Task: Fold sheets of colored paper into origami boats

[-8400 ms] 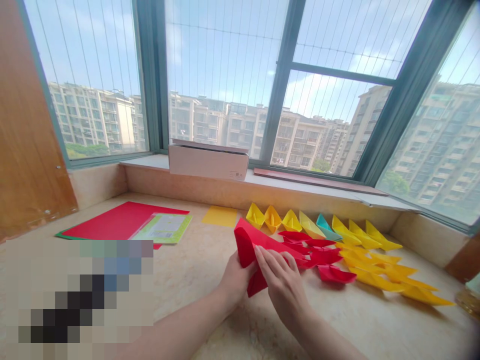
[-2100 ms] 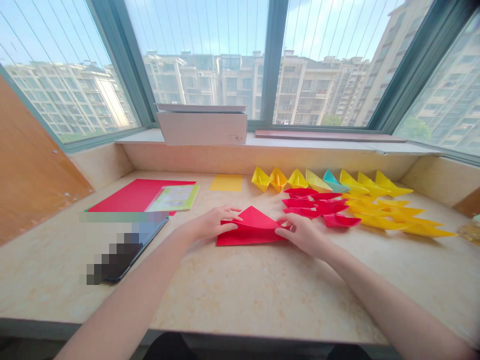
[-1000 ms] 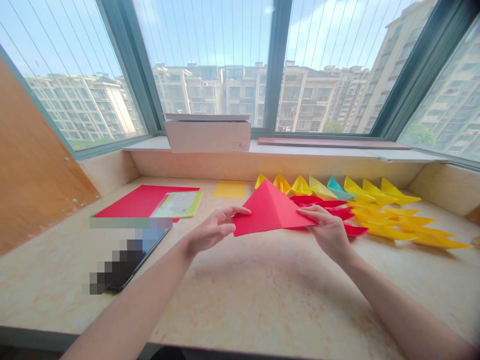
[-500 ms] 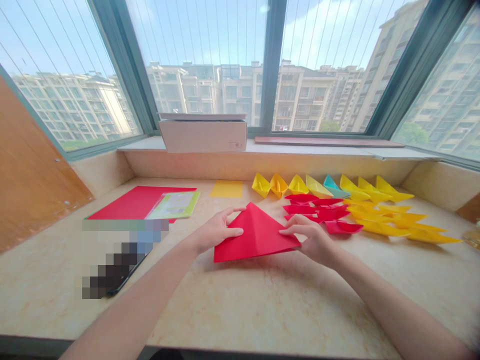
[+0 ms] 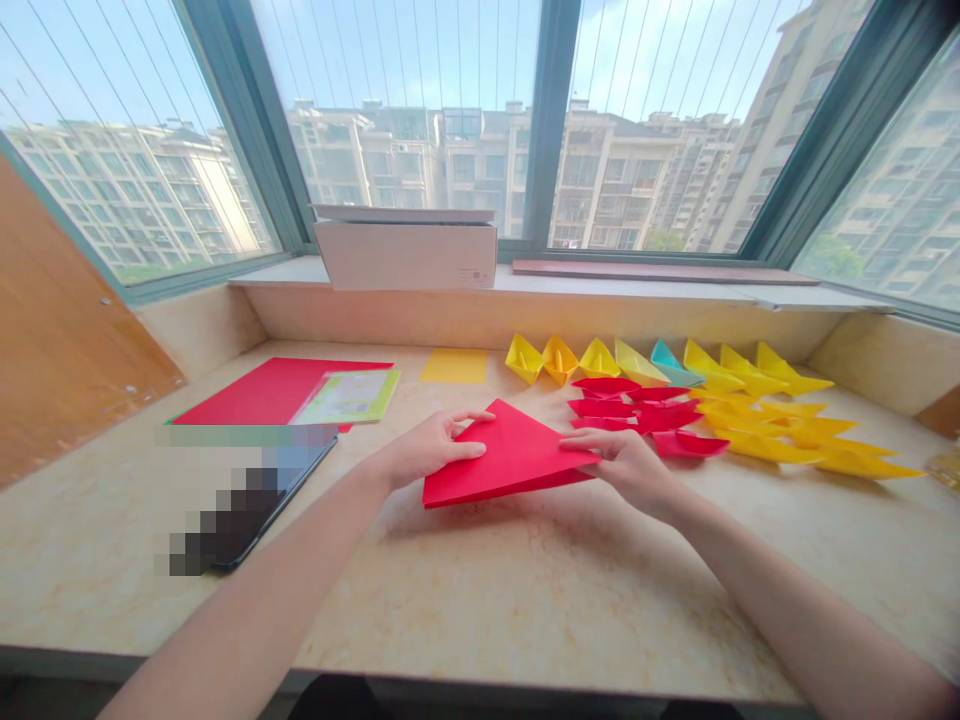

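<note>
A red paper folded into a triangle (image 5: 508, 456) lies low over the marble desk (image 5: 525, 600) at its middle. My left hand (image 5: 429, 448) rests on the triangle's left side, fingers pinching its edge. My right hand (image 5: 628, 462) grips the right corner with thumb and fingers. Behind my right hand lie several finished red paper boats (image 5: 630, 408).
Yellow paper boats (image 5: 757, 400) and one teal boat (image 5: 670, 362) fill the right of the desk. A red paper stack (image 5: 262, 392), a green booklet (image 5: 349, 396) and a yellow sheet (image 5: 454, 366) lie at the left. A white box (image 5: 405, 252) stands on the sill. A dark tablet (image 5: 255, 505) lies left.
The red triangle was lifted and turned over in both hands, then lowered again toward the desk. It now lies flatter than half a second ago.
</note>
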### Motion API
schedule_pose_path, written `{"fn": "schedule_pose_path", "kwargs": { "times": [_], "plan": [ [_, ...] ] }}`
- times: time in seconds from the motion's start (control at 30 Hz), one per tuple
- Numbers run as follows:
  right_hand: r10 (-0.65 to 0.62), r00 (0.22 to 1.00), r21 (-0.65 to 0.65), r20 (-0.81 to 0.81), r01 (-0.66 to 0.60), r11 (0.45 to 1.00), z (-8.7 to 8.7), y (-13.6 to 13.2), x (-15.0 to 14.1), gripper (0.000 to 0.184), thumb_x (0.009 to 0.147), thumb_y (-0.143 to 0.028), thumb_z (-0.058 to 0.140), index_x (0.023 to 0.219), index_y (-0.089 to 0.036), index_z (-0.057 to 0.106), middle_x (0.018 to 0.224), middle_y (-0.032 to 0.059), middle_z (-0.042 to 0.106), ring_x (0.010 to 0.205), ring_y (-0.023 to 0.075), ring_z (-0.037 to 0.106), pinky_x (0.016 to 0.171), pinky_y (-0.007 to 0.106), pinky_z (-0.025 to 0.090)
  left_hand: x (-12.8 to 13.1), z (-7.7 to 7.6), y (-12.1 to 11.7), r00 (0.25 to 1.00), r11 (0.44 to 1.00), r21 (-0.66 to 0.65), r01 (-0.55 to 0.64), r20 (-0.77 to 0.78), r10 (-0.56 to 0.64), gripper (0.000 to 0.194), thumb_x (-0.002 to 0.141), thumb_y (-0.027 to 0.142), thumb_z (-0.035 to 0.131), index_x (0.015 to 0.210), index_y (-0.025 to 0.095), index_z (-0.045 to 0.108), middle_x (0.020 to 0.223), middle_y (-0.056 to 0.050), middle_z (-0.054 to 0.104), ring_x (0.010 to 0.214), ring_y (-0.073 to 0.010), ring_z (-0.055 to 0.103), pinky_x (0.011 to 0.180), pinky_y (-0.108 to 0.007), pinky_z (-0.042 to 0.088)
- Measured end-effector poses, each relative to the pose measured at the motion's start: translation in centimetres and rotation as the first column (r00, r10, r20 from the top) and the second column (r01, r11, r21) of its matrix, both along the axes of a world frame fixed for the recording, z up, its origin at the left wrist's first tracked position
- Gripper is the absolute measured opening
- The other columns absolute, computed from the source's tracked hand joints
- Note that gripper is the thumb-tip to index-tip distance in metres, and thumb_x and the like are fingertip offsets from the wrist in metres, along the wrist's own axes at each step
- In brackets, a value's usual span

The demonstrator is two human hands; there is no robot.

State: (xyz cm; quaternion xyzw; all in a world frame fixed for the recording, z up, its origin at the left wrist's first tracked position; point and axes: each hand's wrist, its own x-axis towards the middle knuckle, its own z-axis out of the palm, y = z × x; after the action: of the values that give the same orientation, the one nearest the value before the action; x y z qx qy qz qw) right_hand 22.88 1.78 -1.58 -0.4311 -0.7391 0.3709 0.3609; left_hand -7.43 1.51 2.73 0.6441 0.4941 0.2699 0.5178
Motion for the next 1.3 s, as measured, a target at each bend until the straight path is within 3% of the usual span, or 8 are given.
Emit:
{"fn": "schedule_pose_path", "kwargs": {
  "times": [0.23, 0.4, 0.63, 0.77, 0.9, 1.03, 1.13, 1.3],
  "plan": [
    [0.070, 0.966, -0.243, -0.251, -0.133, 0.961, 0.9, -0.3, 0.3, 0.032, 0.083, -0.038, 0.072, 0.107, -0.017, 0.074, 0.081, 0.0050, 0.071, 0.067, 0.0159, 0.062, 0.058, 0.028, 0.048, 0.3, 0.1, -0.1, 1.000, 0.998, -0.055, 0.015, 0.006, -0.015, 0.056, 0.078, 0.042, 0.073, 0.129, 0.022, 0.061, 0.108, -0.007, 0.070, 0.076, -0.0151, 0.063, 0.061, -0.023, 0.045],
    [0.141, 0.939, -0.291, -0.314, -0.236, 0.927, 0.8, -0.8, -0.2, 0.031, 0.089, -0.036, 0.065, 0.114, -0.019, 0.070, 0.096, 0.0080, 0.073, 0.086, 0.0218, 0.069, 0.078, 0.035, 0.053, 0.7, 0.1, -0.1, 0.998, 1.000, 0.000, -0.028, -0.061, 0.028, 0.050, 0.083, 0.046, 0.064, 0.125, 0.020, 0.064, 0.104, -0.007, 0.072, 0.089, -0.0213, 0.065, 0.069, -0.027, 0.048],
    [0.133, 0.978, -0.109, 0.162, -0.116, 0.987, 0.9, -0.7, 0.4, 0.035, 0.083, -0.015, 0.061, 0.114, -0.027, 0.075, 0.116, 0.0056, 0.073, 0.110, 0.0299, 0.065, 0.100, 0.047, 0.049, 0.5, -1.8, 0.2, 0.911, 0.945, 0.281, 0.168, -0.411, -0.040, 0.043, 0.088, 0.045, 0.057, 0.127, 0.027, 0.064, 0.137, -0.004, 0.061, 0.124, -0.0267, 0.056, 0.106, -0.035, 0.039],
    [0.152, 0.929, 0.039, 0.336, -0.175, 0.984, 0.2, -0.8, 0.7, 0.047, 0.080, -0.006, 0.058, 0.117, -0.031, 0.073, 0.128, 0.0061, 0.066, 0.119, 0.0298, 0.060, 0.103, 0.048, 0.047, 0.4, -2.8, 0.3, 0.831, 0.877, 0.398, 0.269, -0.556, -0.003, 0.046, 0.094, 0.043, 0.049, 0.137, 0.028, 0.057, 0.137, -0.006, 0.061, 0.123, -0.0281, 0.056, 0.107, -0.040, 0.039],
    [0.142, 0.862, 0.170, 0.486, -0.253, 0.952, -0.9, -0.5, 0.9, 0.056, 0.078, -0.001, 0.055, 0.120, -0.035, 0.070, 0.145, 0.0055, 0.050, 0.132, 0.0307, 0.047, 0.106, 0.048, 0.043, 0.9, -3.1, 0.2, 0.789, 0.759, 0.530, 0.378, -0.613, 0.035, 0.037, 0.092, 0.036, 0.054, 0.124, 0.024, 0.068, 0.136, -0.013, 0.057, 0.123, -0.0321, 0.053, 0.106, -0.045, 0.040],
    [0.197, 0.820, 0.179, 0.537, -0.339, 0.924, -0.8, -0.5, 0.9, 0.051, 0.081, -0.004, 0.056, 0.119, -0.035, 0.071, 0.120, 0.0049, 0.065, 0.106, 0.0237, 0.061, 0.090, 0.036, 0.052, 1.7, -3.3, 0.1, 0.808, 0.672, 0.541, 0.505, -0.571, -0.147, 0.030, 0.094, 0.020, 0.049, 0.108, 0.023, 0.075, 0.124, -0.011, 0.066, 0.116, -0.0272, 0.058, 0.102, -0.040, 0.043],
    [0.215, 0.836, 0.148, 0.505, -0.329, 0.932, -0.2, -0.5, 1.0, 0.044, 0.083, -0.007, 0.056, 0.116, -0.032, 0.072, 0.110, 0.0039, 0.070, 0.095, 0.0218, 0.066, 0.083, 0.032, 0.053, 1.8, -3.5, 0.0, 0.809, 0.686, 0.486, 0.541, -0.523, -0.267, 0.032, 0.092, 0.015, 0.048, 0.110, 0.023, 0.074, 0.117, -0.010, 0.070, 0.109, -0.0247, 0.063, 0.098, -0.036, 0.046],
    [0.217, 0.862, 0.104, 0.459, -0.294, 0.950, 0.0, -0.5, 2.1, 0.032, 0.084, -0.012, 0.059, 0.106, -0.029, 0.076, 0.112, 0.0025, 0.075, 0.102, 0.0238, 0.069, 0.091, 0.036, 0.054, 1.2, -3.6, 0.0, 0.814, 0.711, 0.469, 0.524, -0.521, -0.257, 0.033, 0.091, 0.016, 0.052, 0.115, 0.024, 0.072, 0.122, -0.008, 0.070, 0.116, -0.0258, 0.061, 0.102, -0.038, 0.043]
  ]
}}
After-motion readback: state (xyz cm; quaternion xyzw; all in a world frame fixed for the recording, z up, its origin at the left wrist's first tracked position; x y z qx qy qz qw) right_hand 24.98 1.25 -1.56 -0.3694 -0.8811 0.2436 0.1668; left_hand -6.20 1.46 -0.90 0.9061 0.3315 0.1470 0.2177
